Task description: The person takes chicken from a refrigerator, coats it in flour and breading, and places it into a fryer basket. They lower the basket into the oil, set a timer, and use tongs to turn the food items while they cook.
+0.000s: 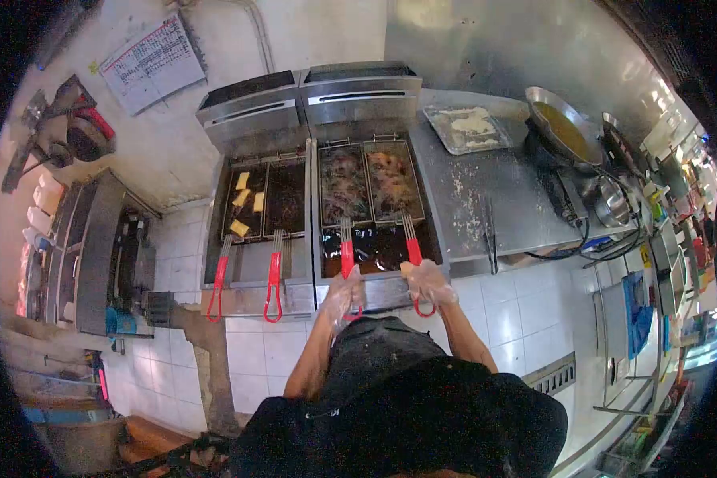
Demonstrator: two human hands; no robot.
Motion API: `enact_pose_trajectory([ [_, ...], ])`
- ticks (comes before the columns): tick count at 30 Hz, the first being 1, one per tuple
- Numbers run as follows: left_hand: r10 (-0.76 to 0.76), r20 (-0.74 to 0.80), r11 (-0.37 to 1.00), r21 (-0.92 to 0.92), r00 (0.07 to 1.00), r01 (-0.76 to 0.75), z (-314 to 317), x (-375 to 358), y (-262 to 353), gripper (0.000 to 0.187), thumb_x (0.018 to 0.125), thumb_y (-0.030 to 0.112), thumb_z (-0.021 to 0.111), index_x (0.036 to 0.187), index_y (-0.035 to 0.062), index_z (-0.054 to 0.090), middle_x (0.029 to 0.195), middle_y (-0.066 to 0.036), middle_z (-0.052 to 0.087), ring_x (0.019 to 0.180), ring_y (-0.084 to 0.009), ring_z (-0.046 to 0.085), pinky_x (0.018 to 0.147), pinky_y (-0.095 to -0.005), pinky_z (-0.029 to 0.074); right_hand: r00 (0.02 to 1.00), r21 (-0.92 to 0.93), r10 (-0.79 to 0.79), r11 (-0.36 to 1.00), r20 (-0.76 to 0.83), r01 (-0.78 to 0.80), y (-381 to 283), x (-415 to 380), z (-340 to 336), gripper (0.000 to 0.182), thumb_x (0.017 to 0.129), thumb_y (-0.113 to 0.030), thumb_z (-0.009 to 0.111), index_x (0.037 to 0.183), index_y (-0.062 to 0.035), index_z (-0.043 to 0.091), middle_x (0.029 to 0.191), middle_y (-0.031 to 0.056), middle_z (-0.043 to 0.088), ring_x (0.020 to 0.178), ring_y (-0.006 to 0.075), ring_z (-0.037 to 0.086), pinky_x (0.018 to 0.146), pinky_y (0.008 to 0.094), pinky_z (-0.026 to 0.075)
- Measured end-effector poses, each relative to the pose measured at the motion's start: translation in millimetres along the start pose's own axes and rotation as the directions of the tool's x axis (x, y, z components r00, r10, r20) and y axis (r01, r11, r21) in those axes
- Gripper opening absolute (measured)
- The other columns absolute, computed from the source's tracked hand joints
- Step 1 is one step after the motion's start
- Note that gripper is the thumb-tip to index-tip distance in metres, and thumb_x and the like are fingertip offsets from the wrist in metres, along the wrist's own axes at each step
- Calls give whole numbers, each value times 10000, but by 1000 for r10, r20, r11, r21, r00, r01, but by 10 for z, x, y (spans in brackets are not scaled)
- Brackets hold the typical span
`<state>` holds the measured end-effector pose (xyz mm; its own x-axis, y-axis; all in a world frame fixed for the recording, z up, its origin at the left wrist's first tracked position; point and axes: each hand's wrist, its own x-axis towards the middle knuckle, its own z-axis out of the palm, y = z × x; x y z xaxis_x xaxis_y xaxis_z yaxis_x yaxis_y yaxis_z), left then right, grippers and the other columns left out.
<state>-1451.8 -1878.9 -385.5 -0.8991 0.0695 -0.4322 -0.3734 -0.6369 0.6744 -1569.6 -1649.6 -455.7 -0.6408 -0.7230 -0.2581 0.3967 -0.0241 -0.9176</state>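
Observation:
Two fryers stand side by side. In a clear glove, my left hand (342,299) is closed round the red handle (347,256) of one basket in the right fryer. My right hand (429,282), also gloved, is closed on the red handle (413,252) of the basket beside it. Dark, bubbling oil covers the contents of the left basket (346,183); browned pieces show in the right basket (392,182). Dark oil (374,248) lies in front of both baskets. In the left fryer, a basket (246,199) holds several yellow pieces, next to another dark basket (285,197).
On the steel counter (462,215) at right are a tray of white powder (470,130), scattered crumbs, tongs (491,235), a pan of oil (564,131) and a metal bowl (611,203). Two more red handles (273,287) jut from the left fryer. Black cables trail at the counter's edge.

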Motion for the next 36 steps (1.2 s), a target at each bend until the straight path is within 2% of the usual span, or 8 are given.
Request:
enact_pose_trajectory([
  [5,-37,27,999,-23,999,37,-30,52,-131,335,874,360,487,655,145,351,485,34,335,380,-97,344,371,-251,314,904,-160,176,954,-389,-255,-278,-212,441,307,762,-275,576,547,-91,457,482,-28,450,415,88,457,330,261,337],
  [7,-13,-30,1000,-6,999,12,10,166,-84,290,899,291,461,662,151,373,499,61,338,377,-66,308,353,-224,260,985,256,-136,953,-108,160,-172,-76,340,241,765,-248,587,605,-98,487,462,-53,412,350,72,430,346,211,355],
  [17,10,45,1000,14,999,-11,-6,58,-82,308,894,314,463,674,126,360,497,26,343,395,-107,355,389,-265,336,924,-403,-22,903,-383,-146,-186,-92,411,244,740,-223,556,546,-95,481,435,-31,404,332,97,409,315,249,306],
  [21,33,27,999,24,999,-33,-51,172,-52,287,884,308,487,685,128,383,494,25,362,399,-106,364,391,-260,334,943,152,22,988,-331,31,-164,33,375,256,753,-208,546,542,-77,484,437,-26,400,327,99,402,308,251,305],
  [30,-52,12,998,-30,999,52,-135,146,-149,268,897,276,456,679,142,375,493,41,337,400,-102,353,391,-263,322,933,-758,-343,635,-107,146,261,30,93,245,793,-210,502,592,-69,494,485,7,442,405,103,448,349,265,341],
  [32,-5,73,1000,-21,997,6,-76,217,-149,279,885,263,464,649,140,384,499,45,352,405,-93,358,380,-259,308,899,-21,408,909,-158,-416,-331,-75,234,232,802,-227,502,624,-79,503,516,3,463,434,102,468,375,261,355],
  [34,21,-138,943,331,990,26,-19,147,-175,362,890,323,459,570,177,372,481,55,360,391,-73,340,355,-238,270,972,-730,-148,683,-181,-32,-108,-39,263,267,801,-285,506,629,-80,512,520,-2,476,450,109,481,394,264,364],
  [36,-139,89,985,117,986,128,-542,270,-403,373,876,376,480,577,182,372,472,61,336,384,-73,319,353,-236,268,948,-378,97,901,-304,-214,-157,-159,389,333,774,-352,496,572,-89,516,458,-3,455,417,107,451,379,271,352],
])
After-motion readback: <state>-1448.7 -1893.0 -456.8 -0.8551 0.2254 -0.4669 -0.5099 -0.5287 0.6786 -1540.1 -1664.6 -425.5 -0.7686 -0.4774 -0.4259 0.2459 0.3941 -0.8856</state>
